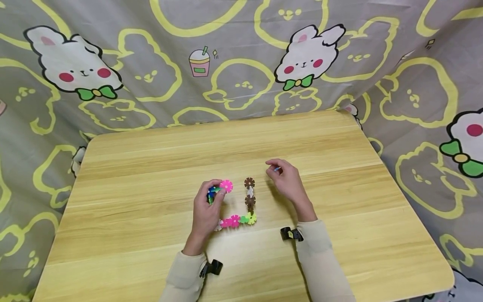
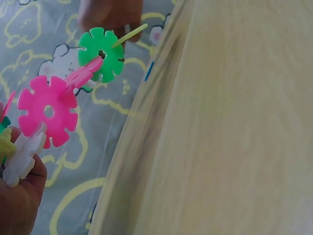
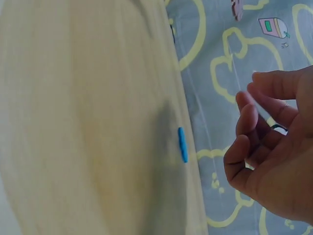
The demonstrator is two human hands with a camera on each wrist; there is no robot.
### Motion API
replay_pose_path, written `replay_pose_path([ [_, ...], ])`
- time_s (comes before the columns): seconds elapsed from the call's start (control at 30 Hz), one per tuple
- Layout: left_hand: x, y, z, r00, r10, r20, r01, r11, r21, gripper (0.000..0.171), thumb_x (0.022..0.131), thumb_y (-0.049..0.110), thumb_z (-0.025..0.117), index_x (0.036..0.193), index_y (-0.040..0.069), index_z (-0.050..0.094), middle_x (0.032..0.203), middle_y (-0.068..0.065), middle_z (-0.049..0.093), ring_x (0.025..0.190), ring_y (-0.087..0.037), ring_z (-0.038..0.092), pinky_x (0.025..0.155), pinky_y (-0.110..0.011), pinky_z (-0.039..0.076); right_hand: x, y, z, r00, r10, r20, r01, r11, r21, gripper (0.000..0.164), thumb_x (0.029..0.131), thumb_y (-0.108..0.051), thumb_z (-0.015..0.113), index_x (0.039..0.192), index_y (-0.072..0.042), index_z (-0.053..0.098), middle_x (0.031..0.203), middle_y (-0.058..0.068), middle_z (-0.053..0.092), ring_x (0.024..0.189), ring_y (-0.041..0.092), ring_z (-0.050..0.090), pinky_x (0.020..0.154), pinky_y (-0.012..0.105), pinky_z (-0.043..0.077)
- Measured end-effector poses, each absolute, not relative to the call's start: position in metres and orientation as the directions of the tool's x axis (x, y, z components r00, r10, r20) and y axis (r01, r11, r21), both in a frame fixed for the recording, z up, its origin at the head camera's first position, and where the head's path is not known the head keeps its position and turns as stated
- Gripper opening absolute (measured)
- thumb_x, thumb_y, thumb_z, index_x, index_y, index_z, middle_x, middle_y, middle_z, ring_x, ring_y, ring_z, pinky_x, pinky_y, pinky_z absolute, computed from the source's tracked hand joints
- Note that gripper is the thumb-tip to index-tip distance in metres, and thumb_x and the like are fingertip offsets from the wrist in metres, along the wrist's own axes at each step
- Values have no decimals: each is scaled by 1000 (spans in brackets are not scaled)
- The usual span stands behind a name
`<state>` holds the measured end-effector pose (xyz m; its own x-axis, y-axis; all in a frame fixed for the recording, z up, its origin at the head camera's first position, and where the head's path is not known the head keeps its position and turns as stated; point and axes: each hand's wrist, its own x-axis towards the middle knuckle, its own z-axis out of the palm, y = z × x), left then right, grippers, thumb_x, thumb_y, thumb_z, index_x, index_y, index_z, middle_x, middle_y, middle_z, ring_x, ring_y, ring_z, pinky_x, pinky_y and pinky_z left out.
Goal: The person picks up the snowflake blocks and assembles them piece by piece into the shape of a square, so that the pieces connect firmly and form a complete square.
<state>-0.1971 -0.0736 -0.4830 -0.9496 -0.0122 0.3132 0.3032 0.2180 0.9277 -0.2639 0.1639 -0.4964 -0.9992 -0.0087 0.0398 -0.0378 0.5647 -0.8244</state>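
My left hand [image 1: 205, 207] grips one end of a chain of linked notched plastic discs [image 1: 235, 221]. Blue and green discs show between its fingers, with a pink disc [image 1: 226, 186] at the fingertips. The chain bends into a U through white, pink, green and yellow-green to a brown disc [image 1: 249, 183] at its far right end. In the left wrist view, a white disc [image 2: 24, 156] lies against the fingers. My right hand [image 1: 288, 180] is right of the chain, apart from it, fingers loosely curled with nothing visibly held. Near it, a small blue piece [image 3: 182, 145] lies on the table.
The wooden table [image 1: 151, 159] has rounded corners and reaches back to a grey patterned curtain [image 1: 241, 46], which also hangs at both sides. Black camera straps [image 1: 292, 234] circle both wrists over the sleeves.
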Motion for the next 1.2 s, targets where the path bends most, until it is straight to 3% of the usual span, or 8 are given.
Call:
replay_pose_path([
  [0.33, -205, -77, -512, -955, -21, 296, 285, 212, 935, 23, 95, 4, 59, 118, 3, 60, 109, -13, 61, 87, -7, 51, 72, -17, 46, -268, 173, -507, -993, 37, -116, 111, 668, -736, 37, 94, -20, 62, 130, -12, 59, 117, 12, 50, 90, 22, 51, 73, 30, 43],
  [0.57, -206, -78, -516, -951, -9, 309, 301, 192, 934, 22, 97, 13, 59, 118, 9, 61, 110, -8, 62, 89, -12, 53, 73, -19, 47, -272, 174, -511, -985, 46, -166, 149, 708, -690, 44, 94, -20, 61, 137, -13, 54, 127, 15, 45, 92, 23, 51, 75, 32, 43],
  [0.87, -201, -74, -500, -957, -21, 290, 280, 208, 937, 22, 94, 1, 59, 116, -1, 60, 108, -16, 61, 88, -8, 52, 74, -18, 45, -275, 176, -514, -975, 41, -216, 167, 778, -606, 48, 97, -19, 55, 144, -11, 46, 135, 17, 39, 117, 30, 48, 99, 45, 42],
  [1.2, -195, -73, -478, -965, -11, 263, 255, 211, 944, 21, 95, 3, 58, 115, -3, 60, 109, -17, 61, 93, -10, 53, 79, -18, 46, -280, 176, -516, -967, 53, -249, 186, 814, -550, 49, 98, -20, 54, 145, -12, 44, 135, 17, 38, 117, 32, 50, 98, 46, 44],
])
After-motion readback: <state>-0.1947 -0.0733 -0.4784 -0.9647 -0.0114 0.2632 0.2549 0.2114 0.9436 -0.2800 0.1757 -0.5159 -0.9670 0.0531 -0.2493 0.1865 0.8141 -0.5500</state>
